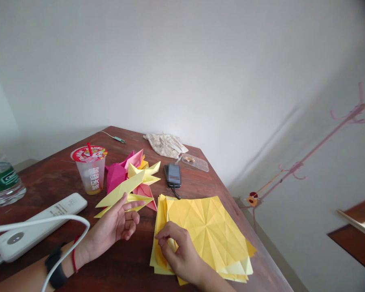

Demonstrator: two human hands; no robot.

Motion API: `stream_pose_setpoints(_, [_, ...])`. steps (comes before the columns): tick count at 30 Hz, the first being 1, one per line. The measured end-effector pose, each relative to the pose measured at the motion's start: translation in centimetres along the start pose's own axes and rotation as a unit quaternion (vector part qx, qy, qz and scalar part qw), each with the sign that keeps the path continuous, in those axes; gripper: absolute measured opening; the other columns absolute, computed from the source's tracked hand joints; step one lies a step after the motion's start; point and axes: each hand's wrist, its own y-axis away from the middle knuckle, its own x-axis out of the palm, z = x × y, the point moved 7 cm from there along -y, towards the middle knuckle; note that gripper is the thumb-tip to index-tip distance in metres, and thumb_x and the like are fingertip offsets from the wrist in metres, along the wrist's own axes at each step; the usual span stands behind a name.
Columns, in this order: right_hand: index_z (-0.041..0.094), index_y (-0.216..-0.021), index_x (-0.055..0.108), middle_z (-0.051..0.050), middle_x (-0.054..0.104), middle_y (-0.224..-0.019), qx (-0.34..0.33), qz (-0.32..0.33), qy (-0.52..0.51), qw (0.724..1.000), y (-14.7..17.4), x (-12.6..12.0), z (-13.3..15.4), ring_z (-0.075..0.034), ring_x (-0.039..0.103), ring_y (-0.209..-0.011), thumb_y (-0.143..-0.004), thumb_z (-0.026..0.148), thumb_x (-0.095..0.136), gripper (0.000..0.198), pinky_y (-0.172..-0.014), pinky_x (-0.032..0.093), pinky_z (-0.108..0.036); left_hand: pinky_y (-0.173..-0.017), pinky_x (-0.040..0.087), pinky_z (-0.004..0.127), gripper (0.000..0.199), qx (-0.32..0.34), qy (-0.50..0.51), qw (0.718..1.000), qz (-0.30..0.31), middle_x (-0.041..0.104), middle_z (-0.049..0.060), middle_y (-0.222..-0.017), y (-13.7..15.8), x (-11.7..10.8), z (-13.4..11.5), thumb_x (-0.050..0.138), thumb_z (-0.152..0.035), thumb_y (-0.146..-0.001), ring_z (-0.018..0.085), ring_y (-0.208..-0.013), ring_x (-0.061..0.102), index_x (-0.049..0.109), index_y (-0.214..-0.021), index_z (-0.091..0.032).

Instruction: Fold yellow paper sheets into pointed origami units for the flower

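Observation:
My left hand (123, 223) is palm up beside a pale yellow folded paper piece (120, 191), its index finger stretched out and the other fingers loosely curled. I see nothing held in it. My right hand (182, 251) is over the left side of a stack of creased yellow paper sheets (211, 231). Its thumb and index finger come together in a pinch above the stack's left edge; whether paper is between them I cannot tell. Radiating creases mark the top sheet. Pink and yellow folded paper pieces (115, 176) lie together behind my left hand.
A lidded drink cup (91, 172), a water bottle (3, 182) and a white power strip (42, 227) with its cable stand at the left. Behind the sheets are a phone (173, 174), a clear plastic tray (197, 162) and a crumpled cloth (165, 145). A pink coat rack (297, 166) stands right.

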Motion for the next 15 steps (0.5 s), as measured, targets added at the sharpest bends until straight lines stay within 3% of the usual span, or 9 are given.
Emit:
stream_pose_setpoints(2, [0.021,-0.099,0.067,-0.008,0.069,-0.092,-0.017,0.001,-0.008,1.0,-0.1,0.0,0.3,-0.02,0.067,-0.086,-0.092,0.018,0.052,0.016,-0.079,0.054,-0.031,-0.046,0.041,0.022,0.065,0.008,-0.055,0.998,0.01,0.064,0.002,-0.074,0.2,0.3,0.5,0.054,-0.065,-0.088,0.012,-0.052,0.055,0.055,-0.127,-0.014])
stream_pose_setpoints(5, [0.022,-0.119,0.063,-0.012,0.065,-0.123,-0.036,0.005,0.004,0.999,-0.1,-0.2,0.8,-0.023,0.063,-0.115,-0.092,0.018,0.053,0.029,-0.098,0.052,-0.037,-0.051,0.045,0.024,0.064,0.044,-0.169,0.984,0.016,0.066,0.006,-0.088,0.7,0.8,1.2,0.055,-0.067,-0.086,0.016,-0.065,0.061,0.058,-0.125,-0.016])
stream_pose_setpoints(9, [0.022,-0.153,0.033,-0.014,0.026,-0.163,-0.056,0.069,0.101,0.991,0.4,1.0,1.1,-0.028,0.029,-0.149,-0.088,0.02,0.057,0.069,-0.117,0.036,-0.047,-0.06,0.051,0.025,0.059,0.086,-0.29,0.952,0.039,0.068,0.008,-0.104,1.5,1.7,2.0,0.06,-0.062,-0.086,0.021,-0.086,0.063,0.06,-0.128,-0.02])
stream_pose_setpoints(11, [0.019,-0.159,0.014,-0.015,0.012,-0.167,-0.076,0.114,0.17,0.976,0.8,2.4,1.0,-0.032,0.014,-0.153,-0.085,0.024,0.061,0.088,-0.119,0.028,-0.054,-0.067,0.053,0.026,0.058,0.095,-0.319,0.941,0.057,0.068,0.009,-0.112,1.8,2.0,2.1,0.06,-0.058,-0.088,0.023,-0.095,0.063,0.057,-0.134,-0.023])
stream_pose_setpoints(15, [0.012,-0.16,-0.001,-0.02,0.011,-0.165,-0.141,0.175,0.278,0.934,1.5,5.6,0.4,-0.038,0.005,-0.153,-0.079,0.041,0.072,0.112,-0.118,0.023,-0.062,-0.095,0.051,0.036,0.051,0.13,-0.383,0.91,0.093,0.068,0.01,-0.126,2.8,3.1,1.4,0.065,-0.049,-0.087,0.03,-0.115,0.06,0.062,-0.131,-0.025])
